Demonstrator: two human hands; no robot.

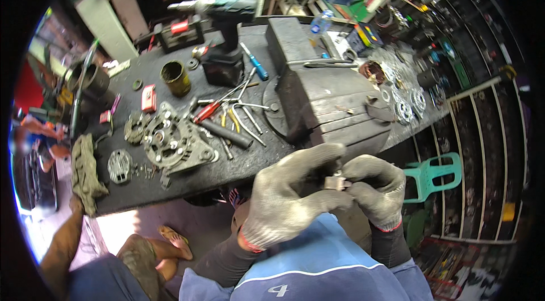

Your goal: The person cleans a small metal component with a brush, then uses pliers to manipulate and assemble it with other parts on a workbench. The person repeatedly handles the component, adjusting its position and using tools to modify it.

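Observation:
Both my hands wear grey knit gloves and meet in front of my chest, below the bench edge. My left hand [286,199] and my right hand [372,187] pinch one small grey metal part [336,183] between their fingertips; most of it is hidden by the gloves. Just above them stands a big dark bench vise [318,91]. On the black workbench [238,165] to the left lies an alternator housing [173,142] with a small round metal cover [120,165] beside it.
A cordless impact driver [224,17] stands at the back of the bench, near a rusty tin can [175,78]. Loose pliers, rods and hex keys [233,116] lie mid-bench. A dirty rag [86,173] hangs at the left edge. Another person's arm [65,244] and sandalled foot [173,241] are lower left. A green plastic stool [434,173] stands right.

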